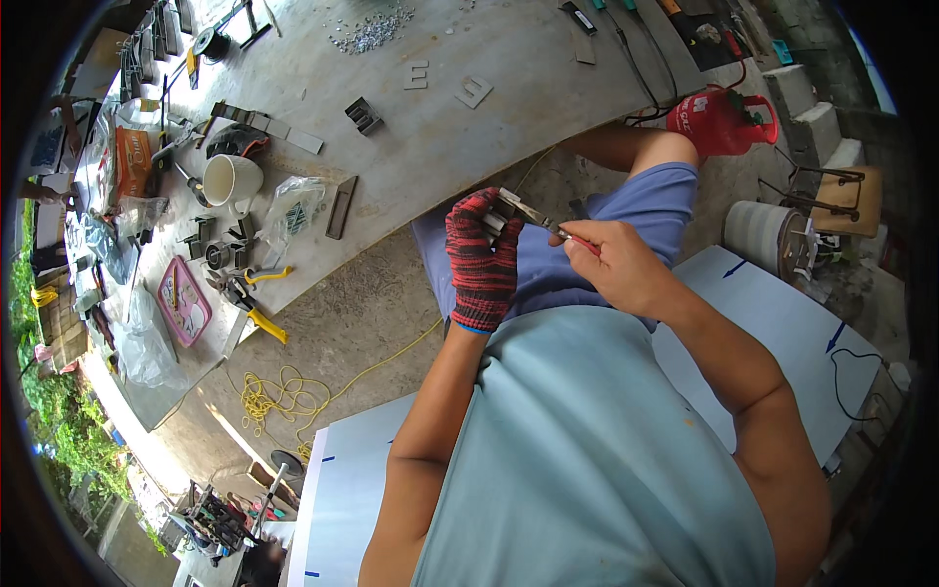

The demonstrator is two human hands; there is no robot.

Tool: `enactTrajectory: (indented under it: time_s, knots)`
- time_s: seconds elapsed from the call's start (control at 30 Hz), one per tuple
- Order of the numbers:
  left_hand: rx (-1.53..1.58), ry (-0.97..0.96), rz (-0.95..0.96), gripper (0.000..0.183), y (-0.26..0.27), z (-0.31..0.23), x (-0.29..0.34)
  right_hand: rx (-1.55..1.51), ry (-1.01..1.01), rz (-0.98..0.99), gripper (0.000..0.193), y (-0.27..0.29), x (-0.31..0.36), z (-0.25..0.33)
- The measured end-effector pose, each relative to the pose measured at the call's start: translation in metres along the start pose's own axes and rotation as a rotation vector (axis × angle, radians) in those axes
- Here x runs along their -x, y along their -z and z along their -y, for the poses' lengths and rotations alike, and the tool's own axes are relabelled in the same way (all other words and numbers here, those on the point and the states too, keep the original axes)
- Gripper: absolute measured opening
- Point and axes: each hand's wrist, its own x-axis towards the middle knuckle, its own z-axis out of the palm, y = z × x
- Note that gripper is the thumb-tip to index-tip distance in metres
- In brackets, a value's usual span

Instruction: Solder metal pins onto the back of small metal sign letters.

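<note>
My left hand [481,259], in a red-and-black striped knit glove, is closed around a small grey metal piece [493,224] in front of my lap. The glove covers much of the piece, so its full shape is hidden. My bare right hand [616,259] grips long-nosed pliers [528,210] by their red handles. The jaws point left and reach the metal piece at the gloved fingers. Just beyond my hands is the edge of the grey worktable [411,171]. A boxy metal letter-like part [363,116] and flat E-shaped metal plates [473,93] lie on it.
On the table's left are a white mug [232,181], yellow-handled snips [256,311], a pink tray [184,301] and a plastic bag [294,206]. A red gas cylinder [709,121] stands at the right. Yellow cord [279,396] is tangled on the floor.
</note>
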Motion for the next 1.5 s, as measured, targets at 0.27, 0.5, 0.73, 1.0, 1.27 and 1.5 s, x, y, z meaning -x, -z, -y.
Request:
enactTrajectory:
  time_s: [0.27,0.5,0.73,1.0,1.27,1.5]
  knots:
    - [0.055,-0.002,-0.043,0.045,-0.003,0.002,0.002,-0.151,-0.033,0.035,0.025,-0.003,-0.001,-0.001]
    - [0.040,-0.101,-0.013,0.046,-0.004,0.012,0.002,0.181,0.229,-0.055,0.020,-0.012,0.005,-0.001]
    - [0.103,-0.040,-0.004,0.048,-0.006,0.008,0.004,0.273,0.212,-0.105,0.012,-0.017,0.009,0.006]
    - [0.139,-0.040,-0.047,0.047,-0.008,0.009,0.007,0.165,0.147,-0.010,0.016,-0.010,0.003,0.005]
    - [0.132,-0.069,-0.086,0.049,-0.010,0.009,0.006,0.002,-0.043,0.087,0.025,-0.004,-0.001,0.013]
    - [0.391,0.331,-0.002,0.053,0.011,-0.005,-0.004,0.229,0.070,0.053,0.027,0.012,0.004,0.024]
